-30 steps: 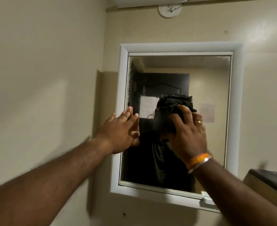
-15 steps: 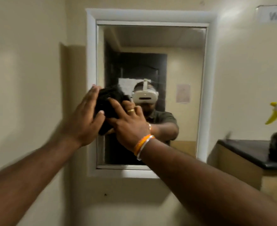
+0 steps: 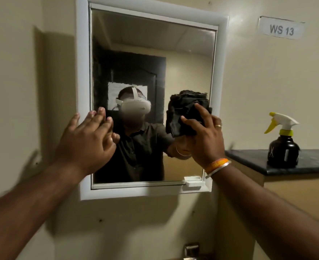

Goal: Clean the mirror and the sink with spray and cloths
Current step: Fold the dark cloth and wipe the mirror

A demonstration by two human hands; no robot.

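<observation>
A white-framed mirror [image 3: 151, 44] hangs on the cream wall in front of me. My right hand [image 3: 204, 136] presses a bunched black cloth [image 3: 186, 111] flat against the glass near the mirror's right edge, about mid-height. My left hand [image 3: 88, 139] rests with fingers spread on the glass at the mirror's lower left, holding nothing. A black spray bottle [image 3: 282, 149] with a white and yellow trigger stands upright on a dark ledge to the right. The sink is out of view.
The dark stone ledge [image 3: 316, 160] juts out from the right wall at mirror-bottom height. A "WS 13" label [image 3: 281, 29] is stuck on the wall above it. A small metal fitting [image 3: 191, 249] shows at the bottom edge, below the mirror.
My right hand has swept the cloth from the mirror's left side across to its right side. My left hand has let go of the cloth and stays at the left edge. The view shifted right.
</observation>
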